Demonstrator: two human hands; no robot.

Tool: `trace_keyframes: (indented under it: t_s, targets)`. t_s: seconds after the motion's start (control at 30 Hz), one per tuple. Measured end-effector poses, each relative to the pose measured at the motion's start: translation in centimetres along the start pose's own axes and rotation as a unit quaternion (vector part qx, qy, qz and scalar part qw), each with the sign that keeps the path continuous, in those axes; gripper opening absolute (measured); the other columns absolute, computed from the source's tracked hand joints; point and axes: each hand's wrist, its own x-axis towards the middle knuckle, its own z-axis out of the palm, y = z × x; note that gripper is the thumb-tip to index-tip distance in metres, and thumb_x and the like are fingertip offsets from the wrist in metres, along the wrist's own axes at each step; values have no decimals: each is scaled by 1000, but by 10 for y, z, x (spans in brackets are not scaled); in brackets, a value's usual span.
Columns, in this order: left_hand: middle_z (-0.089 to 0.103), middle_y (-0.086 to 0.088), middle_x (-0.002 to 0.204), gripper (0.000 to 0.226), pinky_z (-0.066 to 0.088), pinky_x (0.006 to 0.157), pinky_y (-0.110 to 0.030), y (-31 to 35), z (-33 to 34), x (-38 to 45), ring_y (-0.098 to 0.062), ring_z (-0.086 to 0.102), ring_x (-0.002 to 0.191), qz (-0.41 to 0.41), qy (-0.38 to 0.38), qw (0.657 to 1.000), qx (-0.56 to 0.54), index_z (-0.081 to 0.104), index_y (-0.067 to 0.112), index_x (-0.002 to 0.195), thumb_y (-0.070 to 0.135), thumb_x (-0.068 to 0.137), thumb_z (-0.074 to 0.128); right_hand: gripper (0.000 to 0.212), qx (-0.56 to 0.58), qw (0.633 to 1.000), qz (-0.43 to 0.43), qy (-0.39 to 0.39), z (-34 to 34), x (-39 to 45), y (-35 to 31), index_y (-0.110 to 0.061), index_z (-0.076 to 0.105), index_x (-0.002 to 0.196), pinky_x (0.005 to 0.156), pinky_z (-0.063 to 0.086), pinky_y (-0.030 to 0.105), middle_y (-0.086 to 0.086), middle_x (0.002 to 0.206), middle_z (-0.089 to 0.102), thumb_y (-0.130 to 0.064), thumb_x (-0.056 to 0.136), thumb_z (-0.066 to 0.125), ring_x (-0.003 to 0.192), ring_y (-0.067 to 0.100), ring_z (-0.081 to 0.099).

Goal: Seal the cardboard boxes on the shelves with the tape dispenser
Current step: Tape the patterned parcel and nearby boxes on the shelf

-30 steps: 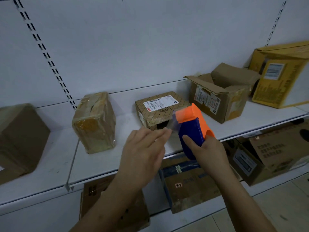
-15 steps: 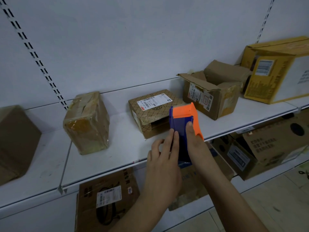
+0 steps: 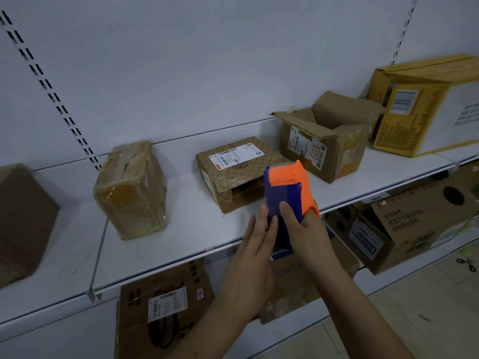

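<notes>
— What's in the hands?

— The right hand (image 3: 308, 229) grips an orange-and-blue tape dispenser (image 3: 285, 195), held upright in the air just over the front edge of the upper shelf (image 3: 181, 244). Its fingers are curled round the body, the thumb lying on the blue face. The left hand (image 3: 255, 257) reaches in beside it, fingers straight and close together, their tips touching the dispenser's left side.

— And the boxes?

— Five stand on the upper shelf. Straight behind the dispenser lies a flat patterned box (image 3: 233, 172) with a white label on top and a flap gaping along its front side. To its right, an open brown box (image 3: 324, 146) with its top flaps up. At the shelf's right end, a yellow box (image 3: 425, 104), tilted. Left of the patterned one, a tape-wrapped box (image 3: 131, 190) stands near the middle of the shelf; a plain brown box (image 3: 23, 218) sits at the left edge.

— Below?

— More cartons on the lower shelf (image 3: 383, 278) — one labelled carton (image 3: 160, 314) under the left forearm, another printed carton (image 3: 414, 224) at the right. A pair of scissors (image 3: 467, 264) lies on the floor at far right.
</notes>
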Motion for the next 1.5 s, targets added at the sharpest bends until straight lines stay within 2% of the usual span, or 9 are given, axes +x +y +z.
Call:
trace_keyframes:
  t_s: [0.07,0.13,0.3,0.43,0.6,0.8,1.1,1.3,1.5]
  targets:
    - [4,13,168,72,45,81,-3,4,-7,-3,-16,63,118,-10,77,997,-27,17,32,160,17,93,39,24,-5,1000,0,7,-4,-1,1,-25,47,81,75,55,43,10,83,63,-40,99,48,77,27,63]
    - [27,8,164,62,35,77,7,6,-13,0,-5,63,110,-33,144,989,-20,38,28,154,24,92,37,26,1,999,11,37,-12,3,-1,-25,46,79,78,53,47,12,82,62,-42,99,47,76,29,61]
    - [63,-1,132,43,44,99,-18,-25,-47,48,-10,53,120,-12,223,970,94,60,14,137,17,94,52,32,8,998,40,39,-34,15,12,-17,55,94,80,53,48,16,92,66,-48,98,47,85,32,65]
    - [51,-7,147,57,41,108,-45,-66,-61,90,-26,44,137,-36,141,973,177,51,14,144,19,90,67,35,12,997,71,28,-38,15,28,-16,55,101,83,52,43,9,96,66,-50,97,47,89,24,64]
    - [41,2,157,63,39,112,-42,-100,-63,111,-22,30,147,-109,30,975,192,48,27,148,21,90,70,46,15,994,102,28,-45,16,37,-15,54,114,69,51,32,7,102,66,-55,95,46,91,22,65]
    - [70,-7,125,35,50,87,-37,-97,-100,127,-33,65,110,-135,82,969,190,68,33,128,21,96,62,46,15,995,96,34,-66,14,32,-14,58,104,71,51,32,9,96,68,-58,93,46,87,22,66]
    - [63,6,62,18,35,52,-25,-56,-161,114,-10,56,60,-143,88,978,125,73,22,82,30,96,65,30,298,949,-48,92,-95,21,-37,-24,58,104,89,50,36,-5,87,72,-49,100,40,95,18,67]
    - [53,12,53,17,32,52,-26,-43,-164,105,-6,52,57,-139,68,979,133,73,31,83,34,97,64,37,466,879,-100,-11,-90,51,-70,-16,52,124,75,56,28,-4,95,71,-42,104,34,88,9,68]
    - [56,13,61,20,27,50,-23,-36,-164,102,-7,45,59,-111,46,973,197,74,34,105,35,101,54,50,420,903,-62,-58,-61,59,-67,-14,44,141,84,56,35,3,109,68,-43,99,43,96,15,66]
